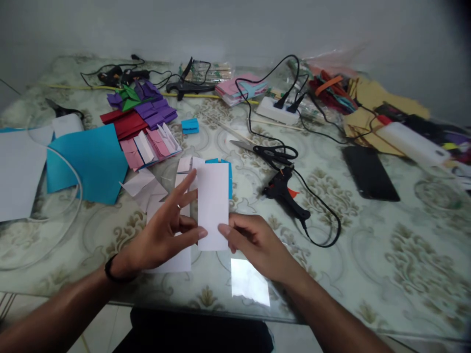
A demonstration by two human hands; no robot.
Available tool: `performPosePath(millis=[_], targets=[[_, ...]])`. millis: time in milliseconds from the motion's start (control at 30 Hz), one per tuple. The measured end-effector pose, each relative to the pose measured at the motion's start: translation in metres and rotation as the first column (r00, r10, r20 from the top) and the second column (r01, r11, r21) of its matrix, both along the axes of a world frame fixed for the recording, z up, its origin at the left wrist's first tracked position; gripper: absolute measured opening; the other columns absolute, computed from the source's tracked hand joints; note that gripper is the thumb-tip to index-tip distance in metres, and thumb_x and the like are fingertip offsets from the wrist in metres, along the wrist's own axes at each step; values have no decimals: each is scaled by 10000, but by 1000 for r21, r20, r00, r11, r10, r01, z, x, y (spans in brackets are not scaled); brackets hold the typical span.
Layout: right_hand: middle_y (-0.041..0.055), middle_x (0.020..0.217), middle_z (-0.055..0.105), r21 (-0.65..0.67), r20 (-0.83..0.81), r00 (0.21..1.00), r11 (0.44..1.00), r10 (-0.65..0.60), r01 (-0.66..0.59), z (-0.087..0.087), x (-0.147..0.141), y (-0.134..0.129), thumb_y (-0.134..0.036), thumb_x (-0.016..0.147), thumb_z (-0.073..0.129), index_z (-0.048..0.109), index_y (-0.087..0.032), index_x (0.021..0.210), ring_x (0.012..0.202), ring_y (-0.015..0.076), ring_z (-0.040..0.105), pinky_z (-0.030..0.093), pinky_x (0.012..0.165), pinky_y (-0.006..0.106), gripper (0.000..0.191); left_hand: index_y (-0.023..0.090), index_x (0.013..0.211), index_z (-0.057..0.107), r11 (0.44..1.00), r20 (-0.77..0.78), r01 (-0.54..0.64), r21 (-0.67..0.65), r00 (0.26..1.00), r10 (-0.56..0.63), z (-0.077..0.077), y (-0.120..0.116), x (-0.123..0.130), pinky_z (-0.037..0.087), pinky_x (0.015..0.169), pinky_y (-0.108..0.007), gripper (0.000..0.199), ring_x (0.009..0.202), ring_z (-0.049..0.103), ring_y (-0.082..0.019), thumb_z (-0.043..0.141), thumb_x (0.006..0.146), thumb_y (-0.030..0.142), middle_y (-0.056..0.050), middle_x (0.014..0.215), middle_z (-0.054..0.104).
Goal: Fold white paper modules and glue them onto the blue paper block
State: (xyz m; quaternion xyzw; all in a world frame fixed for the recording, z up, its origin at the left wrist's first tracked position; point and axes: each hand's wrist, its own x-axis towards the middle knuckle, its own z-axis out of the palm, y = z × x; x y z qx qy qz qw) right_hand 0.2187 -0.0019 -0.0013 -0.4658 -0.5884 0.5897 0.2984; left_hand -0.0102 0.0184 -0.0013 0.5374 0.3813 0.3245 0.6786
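A white rectangular piece of paper is held upright between my two hands. My left hand has its thumb on the paper's lower left edge, with the index finger stretched up along its left side. My right hand pinches the lower right edge between thumb and fingers. Behind the held paper, small folded white and pink pieces and a blue piece partly show. More white paper lies on the table under my left hand.
Black scissors and a black glue gun lie right of my hands, near a phone. Blue sheets and folded coloured papers lie left. A white power strip with cables stands behind.
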Motion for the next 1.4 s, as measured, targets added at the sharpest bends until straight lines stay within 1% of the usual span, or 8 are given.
performPosePath(millis=[67, 200, 367, 600, 833, 967, 1233, 1400], targets=[[-27, 609, 514, -10, -13, 1000, 1000, -16, 15, -2, -1, 0, -515, 1023, 562, 538, -208, 672, 575, 127, 466, 355, 527, 255, 466, 438, 1644, 232, 997, 9, -47, -54, 999, 47, 0, 1, 3, 549, 583, -223, 959, 698, 693, -111, 813, 900, 267, -132, 1381, 653], [-17, 625, 528, 0, 13, 1000, 1000, -11, 11, -6, -1, 0, -504, 1035, 544, 559, -197, 691, 584, 129, 473, 362, 530, 261, 461, 211, 1507, 526, 991, -41, 45, -123, 998, -50, 1, 3, 6, 621, 663, -283, 591, 749, 729, -178, 727, 963, 325, -65, 966, 776], [-10, 618, 549, 30, 57, 998, 999, 23, -25, -6, 2, 0, -482, 1040, 529, 669, -181, 759, 576, 136, 494, 384, 520, 265, 435, 238, 1514, 518, 981, -81, 149, -125, 984, -160, 3, 0, 2, 606, 614, -265, 555, 699, 694, -158, 684, 991, 322, 3, 841, 692], [42, 822, 757, -27, 33, 999, 999, 35, -34, -9, 1, -11, -388, 930, 677, 759, -226, 961, 732, 213, 683, 567, 654, 312, 184, 277, 1501, 509, 990, -122, 2, 141, 992, 15, 2, -1, -2, 500, 669, -224, 520, 721, 587, -111, 671, 1009, 239, 32, 817, 629], [58, 958, 803, 10, -17, 998, 998, 56, -56, -9, -3, -10, -374, 966, 640, 768, -230, 994, 903, 244, 731, 599, 857, 370, 195, 203, 1305, 509, 982, -57, 136, -130, 988, -144, 7, -3, 2, 603, 679, -296, 447, 752, 777, -202, 754, 952, 330, -46, 879, 769], [61, 894, 771, -27, -94, 993, 997, 70, -73, -10, -1, -6, -430, 997, 604, 755, -219, 975, 893, 243, 711, 582, 819, 361, 260, 183, 1307, 486, 983, -51, 126, -134, 990, -134, 5, -4, 2, 613, 646, -290, 450, 680, 775, -195, 736, 969, 343, -48, 792, 780], [38, 762, 703, -30, -91, 986, 990, -142, 140, -6, 16, 4, -482, 933, 697, 752, -204, 831, 709, 208, 624, 518, 684, 329, 302, 220, 1459, 486, 978, -134, 170, -120, 974, -185, 12, 4, -5, 579, 624, -269, 585, 685, 753, -183, 750, 949, 331, -31, 876, 781], [5, 638, 599, -5, 23, 1000, 1000, -8, 9, -8, 11, 3, -411, 943, 663, 705, -188, 734, 634, 177, 557, 454, 606, 290, 309, 148, 1004, 715, 934, -347, 343, -98, 868, -355, 16, 10, -5, 442, 568, -230, 284, 692, 661, -165, 684, 969, 429, -26, 813, 750]])
